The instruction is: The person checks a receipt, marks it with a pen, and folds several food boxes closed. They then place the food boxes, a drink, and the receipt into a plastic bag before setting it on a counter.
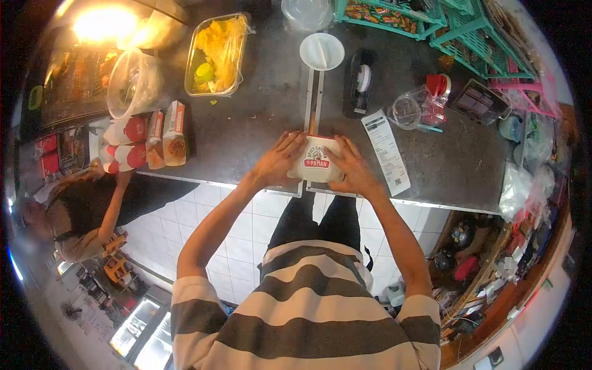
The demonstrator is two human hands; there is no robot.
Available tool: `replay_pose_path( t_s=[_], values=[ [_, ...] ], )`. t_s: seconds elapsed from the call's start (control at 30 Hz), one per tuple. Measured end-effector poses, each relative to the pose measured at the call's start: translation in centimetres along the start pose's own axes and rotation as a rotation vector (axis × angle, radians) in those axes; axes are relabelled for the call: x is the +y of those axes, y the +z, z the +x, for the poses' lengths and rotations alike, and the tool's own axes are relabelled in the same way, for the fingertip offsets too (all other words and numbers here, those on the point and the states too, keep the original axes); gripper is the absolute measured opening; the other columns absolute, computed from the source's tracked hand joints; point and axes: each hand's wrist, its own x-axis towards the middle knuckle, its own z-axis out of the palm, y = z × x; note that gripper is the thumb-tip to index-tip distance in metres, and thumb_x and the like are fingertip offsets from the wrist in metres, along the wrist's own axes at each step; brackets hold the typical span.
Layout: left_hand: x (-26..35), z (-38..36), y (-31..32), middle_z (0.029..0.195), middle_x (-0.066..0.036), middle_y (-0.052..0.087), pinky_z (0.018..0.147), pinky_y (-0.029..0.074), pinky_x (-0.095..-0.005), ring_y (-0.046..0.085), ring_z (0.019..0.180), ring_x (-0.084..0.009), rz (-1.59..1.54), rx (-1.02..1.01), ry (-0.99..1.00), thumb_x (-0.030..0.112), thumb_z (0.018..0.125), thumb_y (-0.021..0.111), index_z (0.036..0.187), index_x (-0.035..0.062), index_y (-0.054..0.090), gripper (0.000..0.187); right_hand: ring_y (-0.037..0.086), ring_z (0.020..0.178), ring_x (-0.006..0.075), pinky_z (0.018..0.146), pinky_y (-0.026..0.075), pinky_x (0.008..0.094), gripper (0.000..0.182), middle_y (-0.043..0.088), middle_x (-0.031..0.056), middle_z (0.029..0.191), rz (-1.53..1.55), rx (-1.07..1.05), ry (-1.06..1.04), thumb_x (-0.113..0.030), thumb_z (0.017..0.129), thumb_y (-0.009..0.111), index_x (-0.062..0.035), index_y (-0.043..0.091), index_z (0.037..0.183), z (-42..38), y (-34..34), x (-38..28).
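The warm lamp (102, 26) at the upper left burns so hard it washes out to yellow-white, spilling a golden cast over the clear tub (132, 83) nearby, while the dark counter (265, 74) looks dim and the floor tiles (234, 222) pale and cooler. I can read the bold lettering on the box (316, 176) in the middle, but the receipt's (385, 151) fine print is lost. Toward the rim everything bends and softens, the right-hand shelves (487, 290) bowing before the round view drops into black corners.
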Motion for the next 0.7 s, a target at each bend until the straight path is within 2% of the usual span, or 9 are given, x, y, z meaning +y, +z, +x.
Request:
replay_pose_path(
  t_s=[0.1, 0.17, 0.23, 0.3, 0.37, 0.47, 0.53, 0.57, 0.7],
  values=[
    [-0.1, -0.2, 0.6, 0.154, -0.019, 0.03, 0.121, 0.016, -0.0466, 0.026, 0.143, -0.0362, -0.138, 0.084, 0.011, 0.037, 0.066, 0.078, 0.145, 0.0007, 0.038, 0.095, 0.022, 0.143, 0.0429, 0.115, 0.031, 0.0477, 0.078, 0.023, 0.0219, 0.155, 0.028, 0.025, -0.001, -0.04, 0.072, 0.076, -0.0203, 0.048, 0.142, -0.2, 0.3, -0.1],
    [0.5, -0.7, 1.0, 0.154, -0.018, 0.031, 0.119, 0.022, -0.0474, 0.026, 0.143, -0.039, -0.294, 0.198, -0.004, 0.024, 0.067, 0.079, 0.14, 0.0104, 0.05, 0.08, 0.022, 0.143, 0.043, 0.115, 0.031, 0.0475, 0.073, 0.024, 0.0222, 0.155, 0.039, 0.043, 0.011, -0.038, 0.072, 0.075, -0.0209, 0.053, 0.139, -0.7, 1.0, -0.4],
    [0.8, -1.1, 2.7, 0.155, -0.017, 0.03, 0.118, 0.023, -0.0474, 0.024, 0.144, -0.0393, -0.362, 0.294, 0.002, 0.019, 0.066, 0.078, 0.137, 0.014, 0.053, 0.076, 0.028, 0.142, 0.0421, 0.114, 0.033, 0.0466, 0.061, 0.028, 0.0225, 0.155, 0.258, 0.322, -0.049, -0.019, 0.07, 0.075, -0.0197, 0.063, 0.13, -1.7, 3.4, -0.2],
    [1.4, -1.6, 5.9, 0.157, -0.015, 0.028, 0.117, 0.024, -0.0503, 0.018, 0.146, -0.0397, -0.485, 0.458, -0.042, 0.01, 0.066, 0.077, 0.134, 0.0211, 0.058, 0.071, 0.028, 0.142, 0.0427, 0.114, 0.031, 0.046, 0.058, 0.027, 0.0232, 0.155, 0.295, 0.433, 0.019, -0.014, 0.072, 0.072, -0.0195, 0.064, 0.129, -3.0, 6.5, -0.9],
    [2.3, -2.4, 7.5, 0.157, -0.015, 0.028, 0.117, 0.023, -0.0522, 0.019, 0.146, -0.0407, -0.423, 0.462, -0.12, 0.012, 0.068, 0.076, 0.134, 0.0193, 0.058, 0.069, 0.027, 0.143, 0.0437, 0.114, 0.03, 0.0444, 0.05, 0.025, 0.0253, 0.155, 0.447, 0.587, 0.153, -0.008, 0.081, 0.067, -0.0198, 0.064, 0.129, -3.4, 8.4, -2.3],
    [4.6, -2.7, 5.6, 0.154, -0.014, 0.034, 0.116, 0.022, -0.0566, 0.022, 0.145, -0.0385, -0.121, 0.344, -0.264, 0.017, 0.076, 0.073, 0.132, 0.0142, 0.059, 0.058, 0.026, 0.143, 0.0438, 0.113, 0.03, 0.0435, 0.046, 0.023, 0.0264, 0.156, 0.374, 0.559, 0.218, -0.008, 0.085, 0.066, -0.0183, 0.064, 0.129, -3.9, 7.3, -3.3],
    [4.8, -2.1, 5.8, 0.15, -0.011, 0.04, 0.116, 0.022, -0.0566, 0.026, 0.145, -0.0337, -0.133, 0.358, -0.042, 0.021, 0.081, 0.071, 0.131, 0.0111, 0.058, 0.052, 0.032, 0.14, 0.0416, 0.111, 0.032, 0.0432, 0.039, 0.032, 0.03, 0.15, 0.33, 0.586, 0.131, -0.013, 0.088, 0.066, -0.0109, 0.064, 0.127, -3.3, 5.2, -1.9],
    [4.4, -1.5, 6.8, 0.148, -0.007, 0.044, 0.117, 0.024, -0.0538, 0.031, 0.143, -0.0275, -0.063, 0.306, 0.0, 0.019, 0.084, 0.068, 0.131, 0.0109, 0.058, 0.049, 0.036, 0.137, 0.043, 0.11, 0.035, 0.0444, 0.036, 0.037, 0.0304, 0.146, 0.377, 0.711, 0.254, -0.018, 0.089, 0.066, -0.0088, 0.066, 0.123, -2.4, 4.5, -0.7],
    [3.2, -1.3, 7.8, 0.148, -0.003, 0.044, 0.118, 0.026, -0.0494, 0.034, 0.142, -0.0246, -0.009, 0.348, 0.078, 0.018, 0.086, 0.067, 0.131, 0.01, 0.058, 0.047, 0.051, 0.124, 0.0439, 0.103, 0.042, 0.0432, 0.034, 0.057, 0.0287, 0.127, 0.349, 1.068, 0.532, -0.03, 0.089, 0.066, -0.0005, 0.07, 0.107, 4.6, -1.4, 2.3]
  ],
)
